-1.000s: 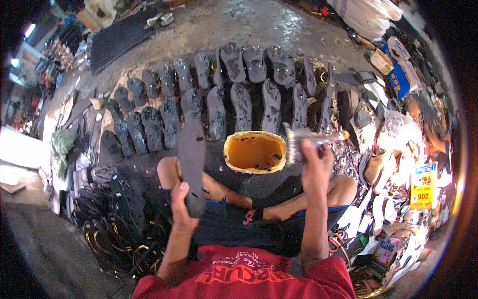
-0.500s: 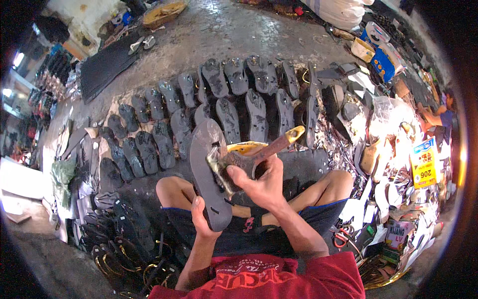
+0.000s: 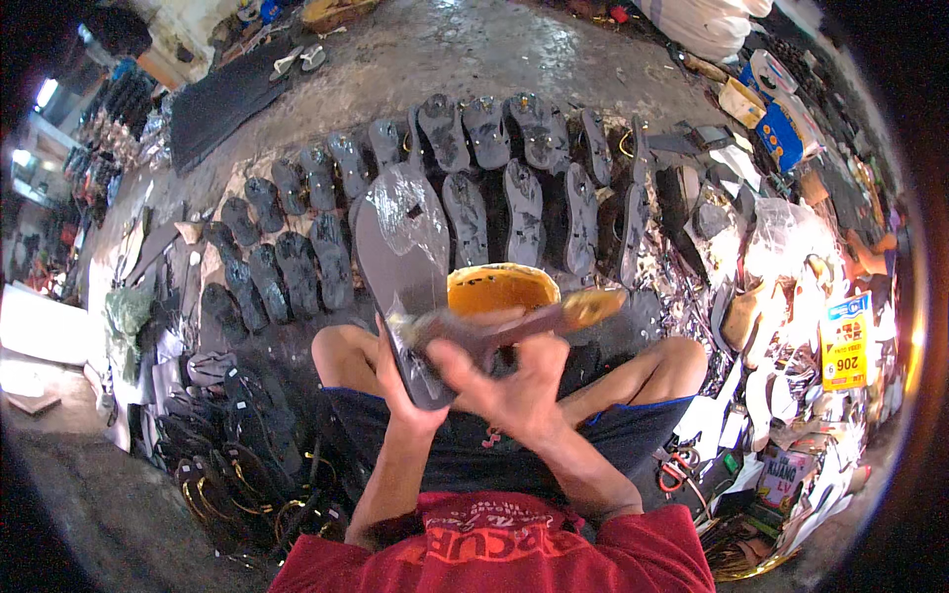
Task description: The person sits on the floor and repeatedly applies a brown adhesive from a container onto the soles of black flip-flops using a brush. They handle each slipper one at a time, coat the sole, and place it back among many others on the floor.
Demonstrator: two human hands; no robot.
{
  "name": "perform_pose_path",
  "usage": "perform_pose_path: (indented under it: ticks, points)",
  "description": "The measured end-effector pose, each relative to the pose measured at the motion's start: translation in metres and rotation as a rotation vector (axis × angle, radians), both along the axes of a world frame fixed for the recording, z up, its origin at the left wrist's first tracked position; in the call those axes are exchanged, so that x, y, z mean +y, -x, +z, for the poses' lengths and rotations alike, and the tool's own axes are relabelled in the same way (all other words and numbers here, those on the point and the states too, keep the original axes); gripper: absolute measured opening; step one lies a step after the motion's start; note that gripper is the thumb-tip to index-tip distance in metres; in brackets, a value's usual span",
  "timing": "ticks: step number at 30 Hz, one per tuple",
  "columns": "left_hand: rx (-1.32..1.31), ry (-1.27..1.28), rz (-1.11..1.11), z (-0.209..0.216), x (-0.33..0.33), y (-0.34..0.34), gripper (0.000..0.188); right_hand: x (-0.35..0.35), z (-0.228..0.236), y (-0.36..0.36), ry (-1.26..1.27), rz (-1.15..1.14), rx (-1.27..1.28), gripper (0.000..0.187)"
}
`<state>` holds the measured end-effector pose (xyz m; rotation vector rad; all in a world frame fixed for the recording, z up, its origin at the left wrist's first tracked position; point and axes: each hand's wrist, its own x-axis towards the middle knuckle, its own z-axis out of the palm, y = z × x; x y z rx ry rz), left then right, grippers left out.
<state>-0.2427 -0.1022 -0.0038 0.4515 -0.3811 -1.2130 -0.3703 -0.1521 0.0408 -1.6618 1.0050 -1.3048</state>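
Observation:
My left hand (image 3: 407,400) grips a dark grey sandal sole (image 3: 381,247) by its heel end and keeps it tilted up over my lap. A wet, glossy film covers much of the sole's toe half. In my right hand (image 3: 519,385) is a glue brush (image 3: 539,322) with a worn handle, its far end yellowish. Its bristle end lies over the lower part of the sole, smeared by motion, so exact contact is hard to tell. Just beyond the brush stands an open tub (image 3: 504,280) with amber-yellow insides.
Rows of dark sandal soles (image 3: 522,212) lie on the floor ahead. Scraps and offcuts heap up at the right, near a yellow packet (image 3: 844,341) and a blue-and-white box (image 3: 786,128). Dark straps with gold trim (image 3: 213,504) pile at the left. A black sheet (image 3: 222,114) lies at far left.
The brush has moved down the sole toward its heel, and the toe half looks glossier. The sole has shifted slightly left and up. More of the tub shows now.

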Motion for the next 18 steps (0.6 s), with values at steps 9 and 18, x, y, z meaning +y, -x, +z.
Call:
perform_pose_path:
  ticks: [9, 18]
  points:
    - [0.041, -0.120, 0.006, 0.000, -0.003, -0.008, 0.054, -0.047, 0.041, 0.009, -0.115, -0.145, 0.005, 0.028]
    - [-0.252, -0.213, 0.430, 0.078, -0.088, -0.093, 0.047, -0.022, -0.022, 0.026, -0.413, 0.135, -0.121, 0.033]
